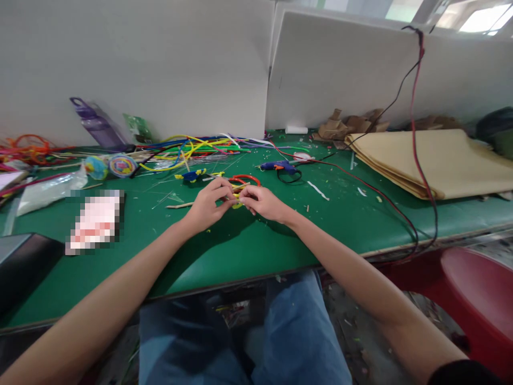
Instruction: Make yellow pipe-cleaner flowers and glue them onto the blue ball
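Note:
My left hand (212, 202) and my right hand (264, 203) meet above the green table, fingertips pinched together. Between them is a small yellow strip-like piece (237, 205), mostly covered by the fingers, so its exact kind does not show. Just behind the fingers lies a red-orange loop (247, 177), perhaps a scissors handle. A thin wooden stick (179, 206) rests left of my left hand. Beyond that hand sits a small blue and yellow craft piece (191, 175). A blue glue gun (278, 166) with an orange trigger lies behind my right hand.
Several coloured stems (200, 147) are heaped along the wall beside a purple bottle (100, 125). Stacked brown paper (433, 163) covers the right side. A red cord (414, 117) hangs across the table. A dark box-like object (28, 267) stands front left, a red stool (481, 289) lower right.

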`<state>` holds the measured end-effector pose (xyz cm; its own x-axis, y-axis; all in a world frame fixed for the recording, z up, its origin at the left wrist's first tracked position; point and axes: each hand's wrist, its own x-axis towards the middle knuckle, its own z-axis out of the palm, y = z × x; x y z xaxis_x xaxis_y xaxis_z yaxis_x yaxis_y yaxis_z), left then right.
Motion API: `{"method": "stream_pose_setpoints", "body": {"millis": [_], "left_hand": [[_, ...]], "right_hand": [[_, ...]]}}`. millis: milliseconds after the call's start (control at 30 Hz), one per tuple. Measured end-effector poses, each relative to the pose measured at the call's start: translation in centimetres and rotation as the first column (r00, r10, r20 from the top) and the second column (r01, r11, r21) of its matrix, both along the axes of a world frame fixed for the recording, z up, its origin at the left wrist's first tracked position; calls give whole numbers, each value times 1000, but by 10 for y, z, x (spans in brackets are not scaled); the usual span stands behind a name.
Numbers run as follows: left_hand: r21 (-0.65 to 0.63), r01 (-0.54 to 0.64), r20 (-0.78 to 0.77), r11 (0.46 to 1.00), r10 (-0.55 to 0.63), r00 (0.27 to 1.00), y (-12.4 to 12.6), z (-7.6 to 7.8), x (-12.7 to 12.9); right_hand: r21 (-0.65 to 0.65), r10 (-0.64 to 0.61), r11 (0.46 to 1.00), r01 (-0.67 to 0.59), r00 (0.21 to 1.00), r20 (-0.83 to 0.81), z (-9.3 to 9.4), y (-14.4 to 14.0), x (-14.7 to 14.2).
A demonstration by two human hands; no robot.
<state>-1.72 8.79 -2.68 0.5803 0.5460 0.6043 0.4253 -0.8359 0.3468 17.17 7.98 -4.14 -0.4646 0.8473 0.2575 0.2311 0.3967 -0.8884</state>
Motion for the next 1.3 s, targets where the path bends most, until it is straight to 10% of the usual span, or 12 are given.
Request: {"method": "stream_pose_setpoints", "body": {"millis": [267,433,900,1133,1300], "left_hand": [[-174,-9,42,985,17,999,4,2,-3],[-569,56,130,820,23,991,0,1,-1],[-761,248,365,599,79,928,5,-9,1],[-715,94,295,692,177,939,1,-4,3],[-743,127,392,657,274,878,5,-8,4]], "right_hand": [[-46,10,999,-13,998,-54,0,1,0],[-157,-13,987,-20,979,-201,3,2,0],[-275,3,956,-107,936,-353,5,2,0],[-231,-10,972,-38,979,-203,2,3,-2],[-231,-13,972,-43,971,-237,1,4,-2]]}}
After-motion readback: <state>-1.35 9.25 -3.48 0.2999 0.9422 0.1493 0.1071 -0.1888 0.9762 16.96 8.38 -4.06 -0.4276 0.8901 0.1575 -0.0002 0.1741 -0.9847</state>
